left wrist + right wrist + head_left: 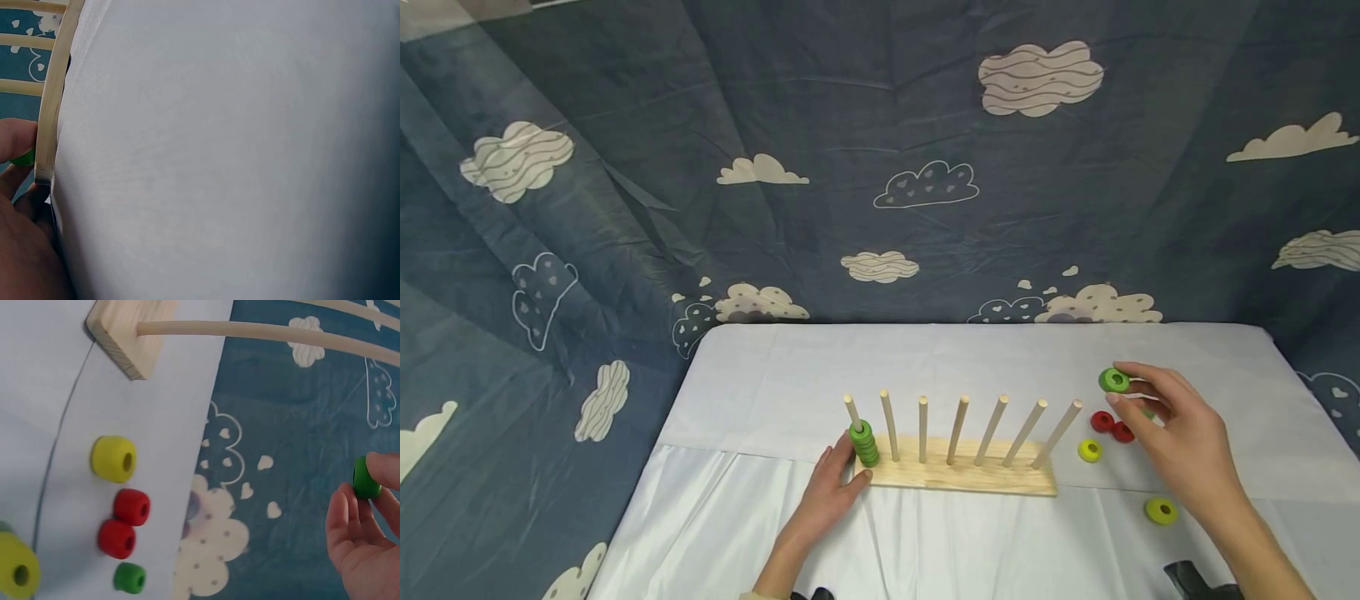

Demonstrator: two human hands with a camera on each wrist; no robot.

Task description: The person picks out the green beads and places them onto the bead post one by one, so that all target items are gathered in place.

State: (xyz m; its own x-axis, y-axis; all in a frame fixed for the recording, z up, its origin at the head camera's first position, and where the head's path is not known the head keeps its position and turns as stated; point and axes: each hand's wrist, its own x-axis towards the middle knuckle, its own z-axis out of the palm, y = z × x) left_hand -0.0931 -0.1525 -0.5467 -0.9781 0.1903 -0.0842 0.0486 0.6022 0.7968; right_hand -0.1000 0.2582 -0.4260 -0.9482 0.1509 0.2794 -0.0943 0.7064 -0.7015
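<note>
My right hand (pixel 1187 437) pinches a green bead (pixel 365 480) between thumb and fingers, raised above the white cloth to the right of a wooden peg board (pixel 955 478). At the board's left end, my left hand (pixel 829 493) grips the base, thumb at the front edge and fingers around the side. Several green beads (pixel 864 446) are stacked on the leftmost peg beside that hand; the other pegs are bare. In the left wrist view the thumb (pixel 15 139) shows by the board's end, with a sliver of green below it.
Loose beads lie right of the board: a yellow bead (pixel 1090 451), a red bead (pixel 1102 422) touching another red bead (pixel 117 539), a green bead (pixel 129 577) and a nearer yellow bead (pixel 1161 511). A dark cloud-print curtain (pixel 820 233) hangs behind the table.
</note>
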